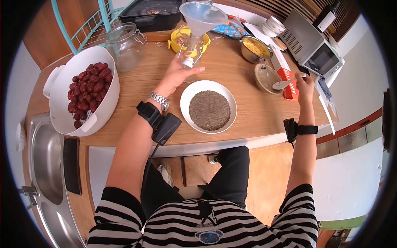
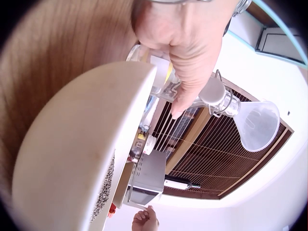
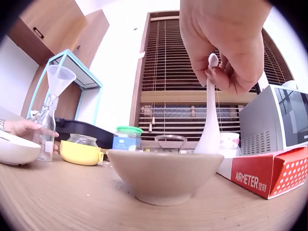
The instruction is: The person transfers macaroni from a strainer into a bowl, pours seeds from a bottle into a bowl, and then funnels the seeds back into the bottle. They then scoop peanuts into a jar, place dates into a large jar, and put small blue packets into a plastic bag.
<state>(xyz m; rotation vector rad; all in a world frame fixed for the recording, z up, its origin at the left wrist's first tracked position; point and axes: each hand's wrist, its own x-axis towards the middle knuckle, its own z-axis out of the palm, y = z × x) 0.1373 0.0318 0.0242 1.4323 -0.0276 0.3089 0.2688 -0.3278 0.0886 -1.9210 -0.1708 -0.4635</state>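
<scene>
White "AIRMETER" lettering on a red box, smaller Chinese characters "空刻" just beside it

Bright indoor light, glare on the steel sink, strong fisheye bending and dark corners in every view.

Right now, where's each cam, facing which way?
Head: worn on the head, facing forward and down at counter and white bowl; left hand, right hand, striped shirt, trousers show.
Left wrist: worn there, rolled sideways, looking past the white bowl to bottle and funnel; left hand large, right hand small.
Right wrist: worn there, low across the counter at beige bowl and spoon; right hand above, left hand at edge.
Both wrist views share bottle, funnel, microwave.
</scene>
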